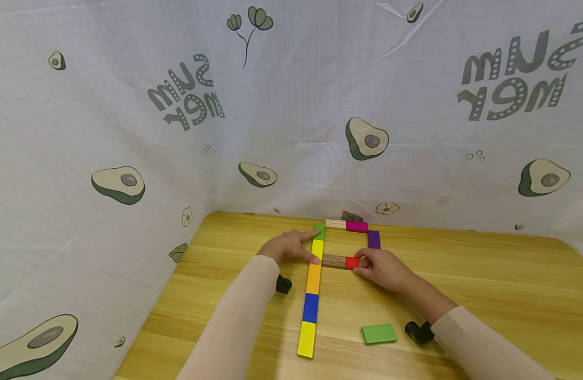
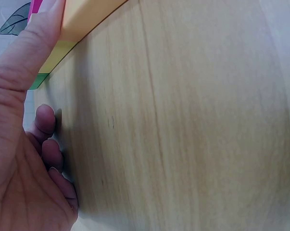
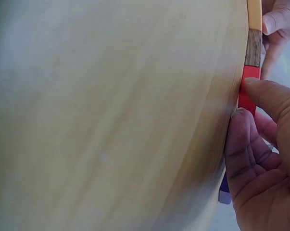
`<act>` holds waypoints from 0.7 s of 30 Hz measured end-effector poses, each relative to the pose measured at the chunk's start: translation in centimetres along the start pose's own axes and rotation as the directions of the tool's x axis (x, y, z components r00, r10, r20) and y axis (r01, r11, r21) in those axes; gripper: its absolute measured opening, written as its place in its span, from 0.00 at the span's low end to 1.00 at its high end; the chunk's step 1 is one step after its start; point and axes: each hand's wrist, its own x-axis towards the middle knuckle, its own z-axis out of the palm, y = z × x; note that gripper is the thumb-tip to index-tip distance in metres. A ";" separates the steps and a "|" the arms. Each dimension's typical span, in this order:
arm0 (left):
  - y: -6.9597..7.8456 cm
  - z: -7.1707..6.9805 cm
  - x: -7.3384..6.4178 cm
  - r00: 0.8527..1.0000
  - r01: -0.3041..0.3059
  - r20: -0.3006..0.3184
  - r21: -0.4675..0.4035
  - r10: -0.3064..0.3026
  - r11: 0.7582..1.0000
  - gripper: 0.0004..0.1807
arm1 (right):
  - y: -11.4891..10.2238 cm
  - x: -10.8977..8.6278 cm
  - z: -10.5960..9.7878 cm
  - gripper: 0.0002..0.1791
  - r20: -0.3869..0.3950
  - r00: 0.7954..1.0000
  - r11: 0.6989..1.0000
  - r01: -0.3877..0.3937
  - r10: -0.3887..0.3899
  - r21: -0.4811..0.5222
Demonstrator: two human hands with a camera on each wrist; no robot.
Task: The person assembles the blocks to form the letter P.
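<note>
A column of flat blocks runs along the table: a green block (image 1: 319, 231), a yellow block (image 1: 317, 247), an orange block (image 1: 313, 278), a blue block (image 1: 311, 308) and another yellow block (image 1: 306, 340). My left hand (image 1: 288, 247) rests on its upper part, index finger on the green block and thumb near the yellow-orange joint. My right hand (image 1: 383, 268) pinches a red block (image 3: 250, 73) between thumb and fingers. The red block's left end meets a brown wooden block (image 1: 334, 261), which touches the column. Fingers cover the red block's right end.
Along the top lie a light wooden block (image 1: 336, 224) and a magenta block (image 1: 357, 226). A purple block (image 1: 374, 239) stands below them at the right. A loose green block (image 1: 379, 334) lies near the front. A printed cloth (image 1: 300, 105) hangs behind the table.
</note>
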 end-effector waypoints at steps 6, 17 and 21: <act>0.0 0.1 0.1 1.000 0.002 -0.002 -0.006 -0.002 1.000 0.51 | 0.0 0.0 0.1 0.17 -0.003 1.000 1.000 -0.011 0.011 0.006; -0.2 0.1 0.2 1.000 0.005 -0.006 -0.007 -0.006 1.000 0.51 | -0.2 -0.2 0.1 0.26 -0.011 1.000 0.999 -0.027 0.027 0.035; 0.0 0.2 0.2 1.000 0.019 -0.009 0.003 -0.019 1.000 0.50 | -0.4 -1.2 0.1 0.34 -0.008 1.000 0.997 -0.024 0.025 0.078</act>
